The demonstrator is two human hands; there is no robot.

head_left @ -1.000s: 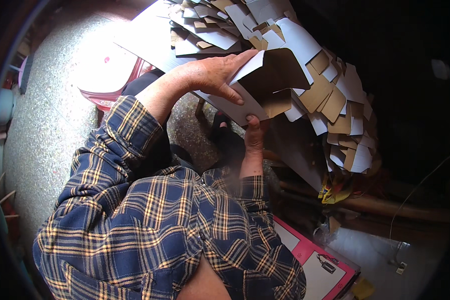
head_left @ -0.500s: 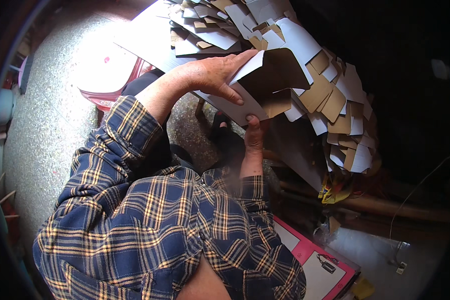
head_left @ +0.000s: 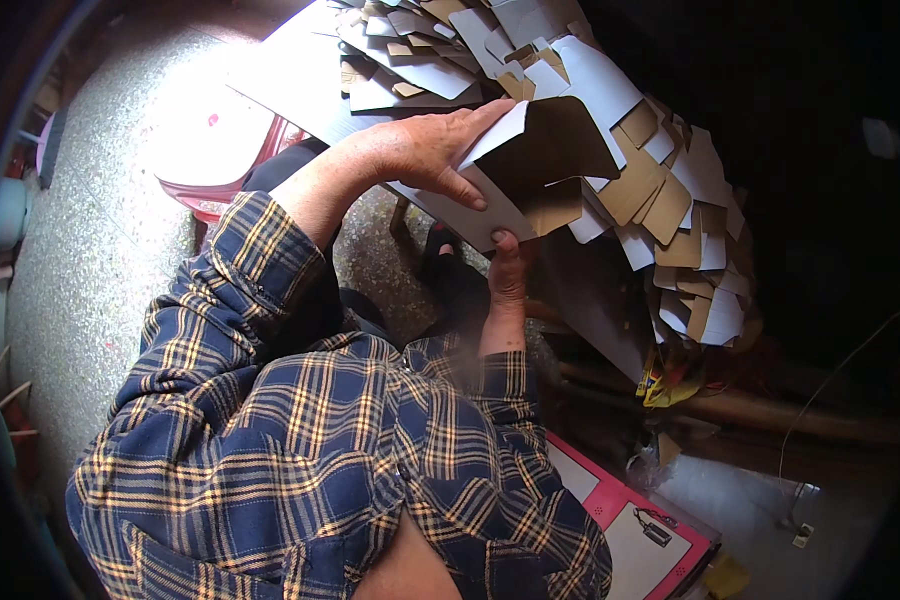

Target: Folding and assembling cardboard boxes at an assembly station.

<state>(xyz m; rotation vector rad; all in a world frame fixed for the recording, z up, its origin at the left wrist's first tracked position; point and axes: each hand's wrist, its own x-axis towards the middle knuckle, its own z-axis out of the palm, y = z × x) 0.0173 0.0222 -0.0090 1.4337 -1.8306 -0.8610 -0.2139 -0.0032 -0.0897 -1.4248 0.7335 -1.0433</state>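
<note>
An open cardboard carton (head_left: 503,208), white outside and brown inside, is held up in front of me with its flaps spread. My left hand (head_left: 425,148) grips its left side, thumb on the white panel and fingers over the upper edge. My right hand (head_left: 508,272) holds the near lower corner, its thumb pressed on the white panel; its other fingers are hidden behind the carton. Just beyond lies a large heap of flat white and brown carton pieces (head_left: 650,190) on a table (head_left: 320,50).
A red-framed stool (head_left: 215,165) with a brightly lit seat stands at left on the speckled floor (head_left: 100,330). At lower right is a pink-and-white case (head_left: 620,515) with a small dark object on top. A yellow plastic wrapper (head_left: 670,385) hangs below the heap, near a clear plastic roll (head_left: 720,485).
</note>
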